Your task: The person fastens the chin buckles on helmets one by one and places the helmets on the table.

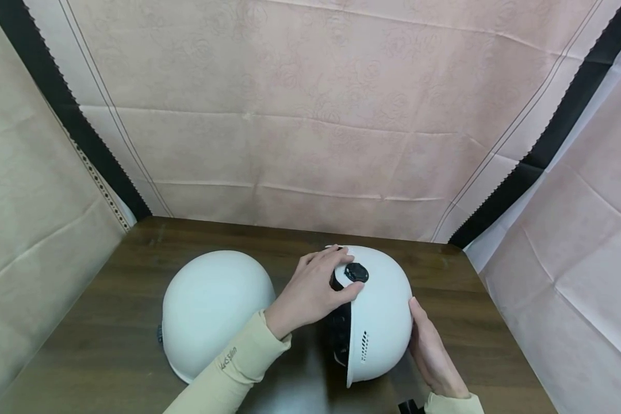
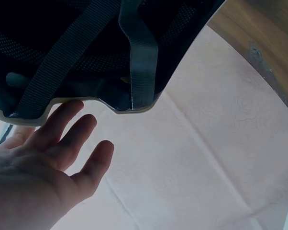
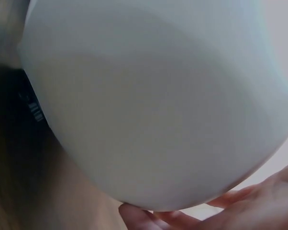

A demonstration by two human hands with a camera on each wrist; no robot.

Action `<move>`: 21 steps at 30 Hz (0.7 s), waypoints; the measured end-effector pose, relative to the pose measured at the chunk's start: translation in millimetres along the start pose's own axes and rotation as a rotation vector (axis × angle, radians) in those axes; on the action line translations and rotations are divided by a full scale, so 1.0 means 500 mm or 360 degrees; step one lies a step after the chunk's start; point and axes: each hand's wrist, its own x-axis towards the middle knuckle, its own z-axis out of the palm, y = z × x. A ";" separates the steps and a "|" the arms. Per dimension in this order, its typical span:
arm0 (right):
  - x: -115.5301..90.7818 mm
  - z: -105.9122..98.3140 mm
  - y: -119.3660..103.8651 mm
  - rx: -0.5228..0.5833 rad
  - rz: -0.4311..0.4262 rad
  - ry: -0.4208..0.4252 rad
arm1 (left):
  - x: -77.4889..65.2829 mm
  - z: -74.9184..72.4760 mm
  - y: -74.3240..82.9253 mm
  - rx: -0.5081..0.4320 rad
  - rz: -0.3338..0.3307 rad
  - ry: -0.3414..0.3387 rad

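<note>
In the head view a white helmet [image 1: 385, 322] lies with its opening turned left. My left hand [image 1: 313, 287] pinches at its rim, thumb and forefinger on either side of a round black knob [image 1: 356, 272]. In the left wrist view the other fingers [image 2: 89, 163] of that hand spread loosely beneath the rim, by the dark lining and black webbing straps [image 2: 144, 72]. On the helmet's right side rests my right hand [image 1: 434, 353]; in the right wrist view its extended fingers [image 3: 139, 218] lie along the smooth shell [image 3: 158, 120].
A second white helmet [image 1: 214, 310] sits dome up on the brown wooden table [image 1: 108, 345], left of my left forearm. Pale patterned fabric walls [image 1: 290, 144] with dark corner strips [image 1: 83, 115] enclose the table at the back and sides.
</note>
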 end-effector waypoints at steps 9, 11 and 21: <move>-0.004 0.003 -0.008 -0.0051 0.0006 0.0059 | -0.003 -0.006 -0.004 -0.0023 -0.0025 0.0021; -0.004 0.003 -0.009 -0.0062 0.0000 0.0066 | -0.004 -0.007 -0.003 -0.0023 -0.0030 0.0025; -0.009 0.002 -0.011 -0.0189 -0.0058 0.0109 | -0.007 -0.008 -0.004 -0.0002 -0.0044 0.0043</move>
